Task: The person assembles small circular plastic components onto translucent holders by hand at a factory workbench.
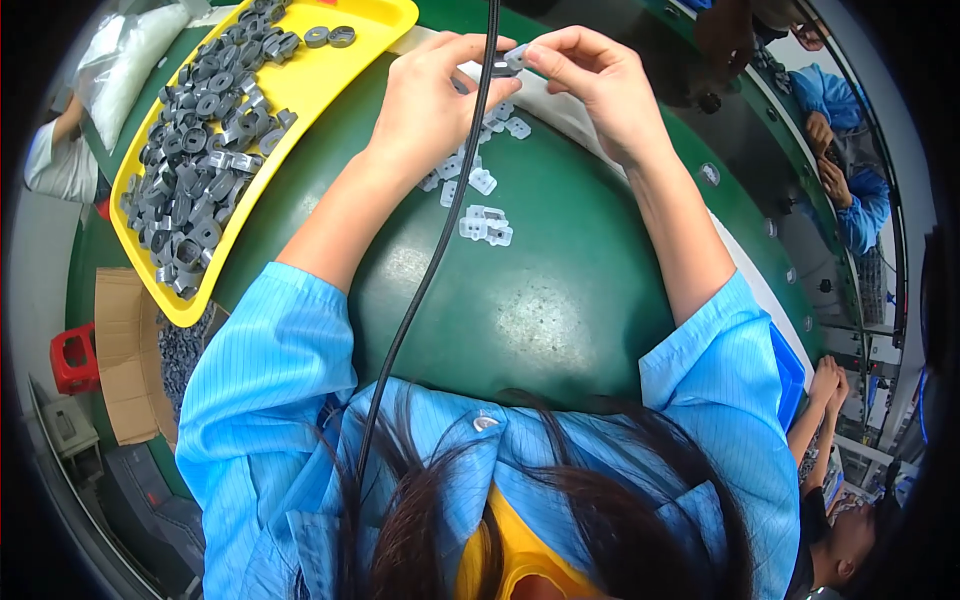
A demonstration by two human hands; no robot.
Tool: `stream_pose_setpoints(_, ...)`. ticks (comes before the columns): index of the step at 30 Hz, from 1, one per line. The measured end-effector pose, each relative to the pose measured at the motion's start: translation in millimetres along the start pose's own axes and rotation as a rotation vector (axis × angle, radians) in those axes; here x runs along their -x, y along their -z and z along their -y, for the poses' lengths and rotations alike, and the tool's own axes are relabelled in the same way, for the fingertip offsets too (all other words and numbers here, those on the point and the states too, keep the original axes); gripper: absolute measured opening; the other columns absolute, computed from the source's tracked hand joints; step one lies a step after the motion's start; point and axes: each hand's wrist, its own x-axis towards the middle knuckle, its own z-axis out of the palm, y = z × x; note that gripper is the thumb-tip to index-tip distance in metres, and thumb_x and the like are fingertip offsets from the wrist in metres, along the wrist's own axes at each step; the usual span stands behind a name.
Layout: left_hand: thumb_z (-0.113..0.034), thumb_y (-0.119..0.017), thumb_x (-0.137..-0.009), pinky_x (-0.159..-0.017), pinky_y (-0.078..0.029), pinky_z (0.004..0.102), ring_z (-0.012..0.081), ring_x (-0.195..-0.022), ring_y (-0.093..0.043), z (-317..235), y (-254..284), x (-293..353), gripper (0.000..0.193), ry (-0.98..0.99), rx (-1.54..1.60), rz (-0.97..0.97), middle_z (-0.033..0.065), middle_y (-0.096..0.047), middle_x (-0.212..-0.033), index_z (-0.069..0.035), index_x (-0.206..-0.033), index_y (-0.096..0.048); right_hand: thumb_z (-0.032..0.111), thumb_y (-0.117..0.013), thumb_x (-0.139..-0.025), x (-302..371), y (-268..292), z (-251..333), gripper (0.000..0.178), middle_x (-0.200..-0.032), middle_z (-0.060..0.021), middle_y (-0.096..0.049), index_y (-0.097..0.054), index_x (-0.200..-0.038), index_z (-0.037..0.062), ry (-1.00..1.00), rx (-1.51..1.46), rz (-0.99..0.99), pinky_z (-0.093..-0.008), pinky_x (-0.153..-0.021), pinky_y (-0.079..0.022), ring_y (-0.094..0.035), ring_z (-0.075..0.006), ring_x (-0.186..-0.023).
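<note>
My left hand (432, 98) pinches a small dark grey plastic part (502, 70) over the far side of the green table (530, 310). My right hand (598, 88) meets it from the other side, thumb and forefinger closed on a small translucent plastic piece (517, 56) that is up against the grey part. A black cable crosses in front of my left fingertips and hides some of them. Below my hands lie several loose translucent pieces (482, 181), with another small cluster (487, 226) nearer to me.
To the left, a yellow tray (268, 180) holds a heap of grey plastic parts (205, 130). A cardboard box (125, 350) with more parts stands below it, near a red stool (74, 358). The black cable (440, 245) hangs across the view. Co-workers' hands (828, 160) show at right.
</note>
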Motion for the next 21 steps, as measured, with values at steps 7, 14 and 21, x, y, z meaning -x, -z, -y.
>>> stream_pose_setpoints(7, -0.016, -0.069, -0.082, -0.051, -0.034, 0.0170, 0.0015, -0.066, -0.046, 1, 11, 0, 0.041, 0.556, 0.938, 0.173, -0.0030, -0.054, -0.076, -0.002, -0.118, -0.055, 0.012, -0.064, -0.086, 7, -10, -5, 0.017, -0.087, -0.0098, -0.064, -0.061, -0.093, -0.0027, -0.418, -0.690, 0.024, -0.0237, -0.076, -0.055, -0.064, -0.0151, -0.082)
stream_pose_setpoints(14, -0.032, -0.048, -0.096, -0.057, -0.042, 0.0172, 0.0047, -0.068, -0.051, -3, 10, 1, 0.039, 0.609, 1.122, 0.255, 0.0042, -0.061, -0.091, -0.003, -0.123, -0.052, 0.014, -0.069, -0.080, 9, -22, 2, 0.013, -0.081, -0.0026, -0.063, -0.067, -0.087, 0.0029, -0.012, -0.110, -0.088, -0.0230, -0.063, -0.046, -0.058, -0.0100, -0.072)
stream_pose_setpoints(21, -0.030, -0.044, -0.098, -0.057, -0.045, 0.0186, 0.0059, -0.067, -0.051, -4, 8, -1, 0.030, 0.636, 1.149, 0.252, 0.0051, -0.060, -0.088, -0.004, -0.107, -0.054, 0.014, -0.070, -0.080, 10, -13, 11, 0.012, -0.079, -0.0009, -0.062, -0.068, -0.084, 0.0024, 0.241, 0.377, -0.094, -0.0227, -0.064, -0.044, -0.059, -0.0089, -0.074)
